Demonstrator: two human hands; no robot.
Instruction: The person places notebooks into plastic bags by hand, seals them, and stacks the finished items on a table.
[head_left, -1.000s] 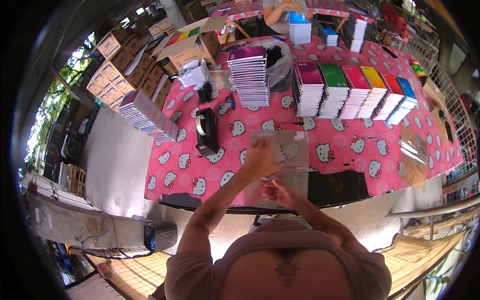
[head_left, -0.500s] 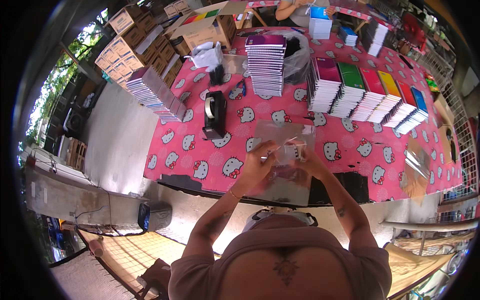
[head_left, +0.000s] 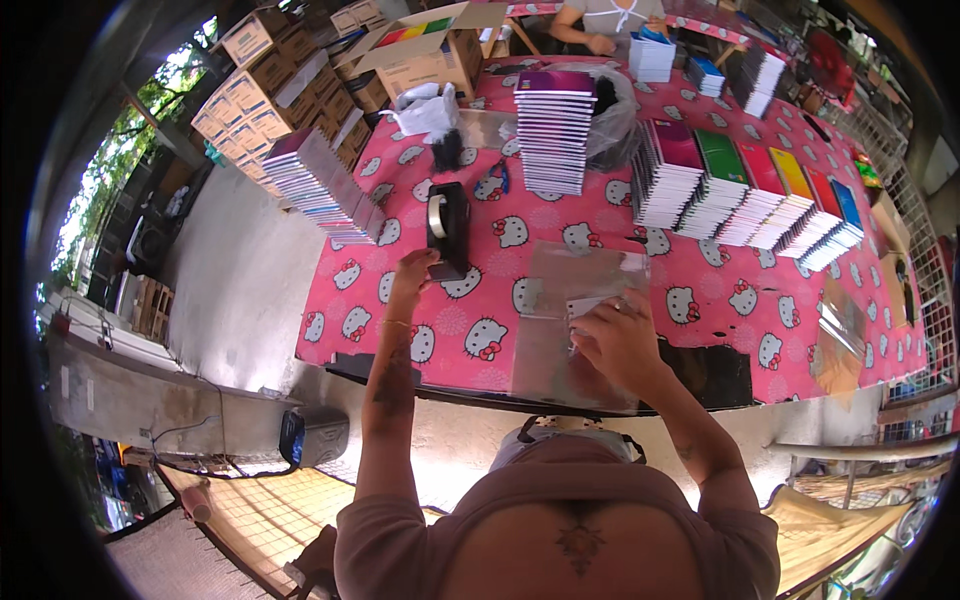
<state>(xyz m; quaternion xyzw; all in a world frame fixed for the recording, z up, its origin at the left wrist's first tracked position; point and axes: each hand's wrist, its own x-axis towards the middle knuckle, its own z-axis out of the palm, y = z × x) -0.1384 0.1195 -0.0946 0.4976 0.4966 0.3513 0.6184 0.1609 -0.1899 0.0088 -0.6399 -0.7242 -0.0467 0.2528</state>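
Observation:
My left hand (head_left: 413,277) is at the near end of a black tape dispenser (head_left: 449,235) with a pale roll in it. Its fingertips are pinched together there; whether tape is between them is too small to see. Bent fingers of my right hand (head_left: 617,340) grip and press a clear plastic wrapper (head_left: 545,345) at the table's front edge. A whitish folded part shows by the fingertips. Under the wrapper's near half, something dark reddish shows through, partly hidden by the right hand.
Tall notebook stacks stand at the back middle (head_left: 553,140) and left edge (head_left: 318,190). A row of coloured notebook stacks (head_left: 720,195) fills the right. Behind are a plastic bag (head_left: 612,125), an open carton (head_left: 425,65) and a person (head_left: 610,20). Another clear plastic sheet (head_left: 838,325) lies right.
My left hand has left the plastic wrapper and moved left to the tape dispenser. The right hand stays on the wrapper, now palm down. The view has shifted slightly.

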